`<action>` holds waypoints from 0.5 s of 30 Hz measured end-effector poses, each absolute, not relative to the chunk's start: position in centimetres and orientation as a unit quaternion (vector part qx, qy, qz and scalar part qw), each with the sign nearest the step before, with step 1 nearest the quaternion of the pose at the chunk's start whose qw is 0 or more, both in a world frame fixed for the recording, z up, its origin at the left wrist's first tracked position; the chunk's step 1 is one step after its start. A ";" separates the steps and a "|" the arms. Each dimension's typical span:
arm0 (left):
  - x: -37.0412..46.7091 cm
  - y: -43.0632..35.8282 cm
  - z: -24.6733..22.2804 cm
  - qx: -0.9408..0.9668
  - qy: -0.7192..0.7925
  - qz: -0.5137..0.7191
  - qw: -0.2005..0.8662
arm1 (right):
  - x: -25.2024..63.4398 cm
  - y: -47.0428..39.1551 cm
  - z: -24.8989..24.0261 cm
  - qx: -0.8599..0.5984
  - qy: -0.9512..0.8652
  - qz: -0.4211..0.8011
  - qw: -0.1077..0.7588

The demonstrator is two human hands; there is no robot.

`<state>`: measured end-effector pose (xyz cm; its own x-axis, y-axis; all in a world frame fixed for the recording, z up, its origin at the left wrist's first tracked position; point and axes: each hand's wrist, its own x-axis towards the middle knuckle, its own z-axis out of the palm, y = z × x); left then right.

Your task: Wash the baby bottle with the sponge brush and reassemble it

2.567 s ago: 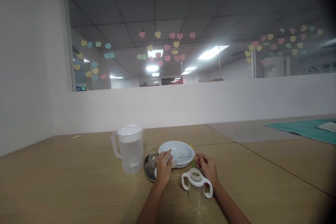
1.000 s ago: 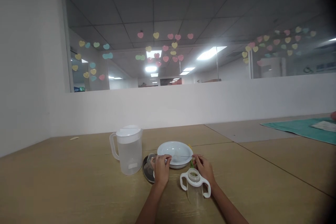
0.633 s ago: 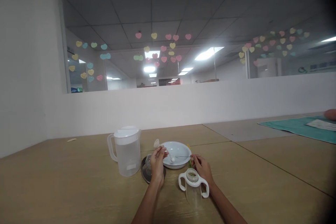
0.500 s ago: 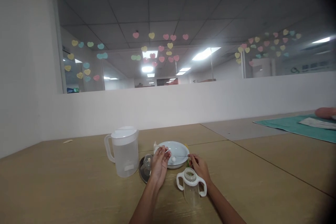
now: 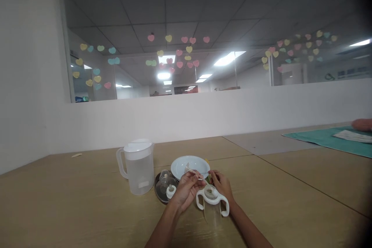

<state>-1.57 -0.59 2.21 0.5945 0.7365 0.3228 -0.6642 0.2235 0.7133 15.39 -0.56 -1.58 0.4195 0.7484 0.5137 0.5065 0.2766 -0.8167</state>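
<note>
My left hand (image 5: 187, 189) pinches a thin pale stick (image 5: 194, 171) just in front of the bowl. One end of the stick, wide and whitish, tilts up over the bowl; the other slants down to the mouth of a clear baby bottle (image 5: 213, 211) with a white two-handled collar (image 5: 213, 200). A thin dark rod (image 5: 204, 173) is between the fingers of my right hand (image 5: 222, 185), behind the bottle's right handle. The pale blue bowl (image 5: 177, 164) stands behind both hands. Whether the stick's lower end enters the bottle, I cannot tell.
Left of the bowl, a dark round tray (image 5: 159, 193) bears a clear dome cap (image 5: 164, 177) and a white-ringed teat (image 5: 171, 191). A translucent lidded jug (image 5: 140, 174) stands beside it. Something yellow-green (image 5: 207, 178) is partly hidden behind my right hand. A teal cloth (image 5: 316, 139) lies far right.
My left hand has moved right, from the bowl's left edge towards the bottle, bringing the pale stick along. The tray's teat is now uncovered. My right hand has hardly moved.
</note>
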 end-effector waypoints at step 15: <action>-1.3 -0.9 2.5 0.527 0.148 0.488 0.680 | 15.5 -0.6 -1.5 -0.600 -0.545 0.084 0.579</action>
<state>-1.33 -0.90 2.53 0.4801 0.8192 0.3139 -0.5076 -0.0324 0.8610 15.47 -0.60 -1.50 0.3921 0.7512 0.5310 0.5571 0.2654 -0.7869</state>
